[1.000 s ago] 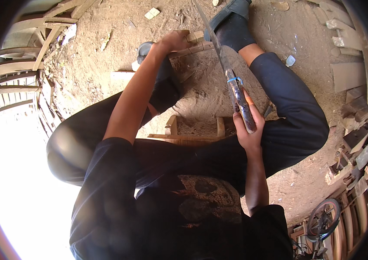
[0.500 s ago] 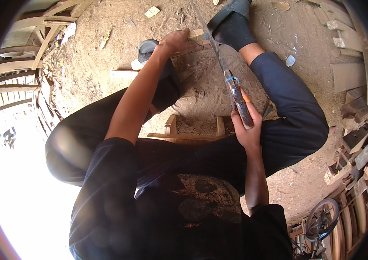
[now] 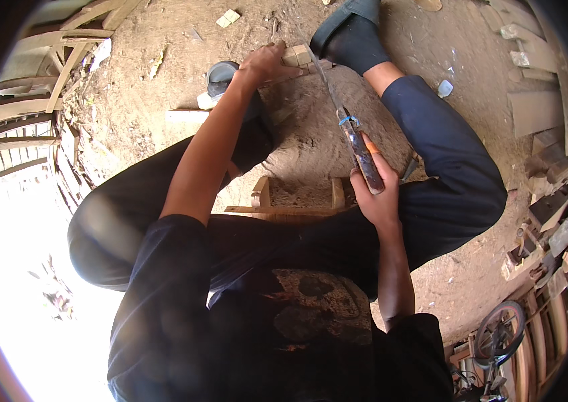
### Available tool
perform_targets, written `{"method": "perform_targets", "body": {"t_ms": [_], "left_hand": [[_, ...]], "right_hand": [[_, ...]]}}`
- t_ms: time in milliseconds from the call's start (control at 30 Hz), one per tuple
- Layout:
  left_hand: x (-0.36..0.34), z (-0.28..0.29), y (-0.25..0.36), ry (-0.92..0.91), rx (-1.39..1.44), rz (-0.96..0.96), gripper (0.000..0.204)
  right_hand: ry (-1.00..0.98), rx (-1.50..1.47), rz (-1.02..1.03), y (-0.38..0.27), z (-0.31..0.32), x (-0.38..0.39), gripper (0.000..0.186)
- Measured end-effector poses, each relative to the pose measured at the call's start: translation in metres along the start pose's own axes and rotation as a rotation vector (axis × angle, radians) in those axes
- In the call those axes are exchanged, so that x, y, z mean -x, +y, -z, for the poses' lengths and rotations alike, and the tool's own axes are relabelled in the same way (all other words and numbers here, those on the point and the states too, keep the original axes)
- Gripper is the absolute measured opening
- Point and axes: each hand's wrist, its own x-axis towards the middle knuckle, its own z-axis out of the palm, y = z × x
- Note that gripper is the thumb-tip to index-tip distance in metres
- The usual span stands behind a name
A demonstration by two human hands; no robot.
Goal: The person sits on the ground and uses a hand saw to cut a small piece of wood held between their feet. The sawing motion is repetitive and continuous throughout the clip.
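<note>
My right hand [image 3: 379,194] is closed round the dark, mottled handle of a handsaw [image 3: 365,159], which has a blue tie where the handle meets the blade. The narrow blade points away from me, slanting to the far left, and crosses the right end of a small piece of wood [image 3: 302,55]. Whether its teeth are in the wood I cannot tell. My left hand [image 3: 262,65] grips the wood's left end, thumb toward me. The piece lies low between my two feet, near the dark shoe [image 3: 343,25] on the right.
A low wooden frame [image 3: 284,210] lies across in front of my lap. Wood scraps [image 3: 551,181] are heaped along the right, above a bicycle wheel [image 3: 499,333]. A pale block [image 3: 227,18] lies on the dirt floor at the far left; curved timbers [image 3: 23,100] stand at the left edge.
The saw and my right hand have shifted slightly far and left, with the blade now a little left across the wood. My left hand keeps its hold; the whole view has shifted slightly.
</note>
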Motion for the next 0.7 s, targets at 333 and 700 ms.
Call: {"method": "perform_targets", "body": {"t_ms": [333, 700], "left_hand": [[-0.001, 0.004, -0.003, 0.076, 0.103, -0.017, 0.075], [0.003, 0.005, -0.003, 0.125, 0.17, -0.034, 0.06]], "right_hand": [[-0.011, -0.009, 0.025, -0.003, -0.002, -0.001, 0.057], [-0.01, -0.024, 0.001, -0.004, -0.002, 0.0, 0.058]]}}
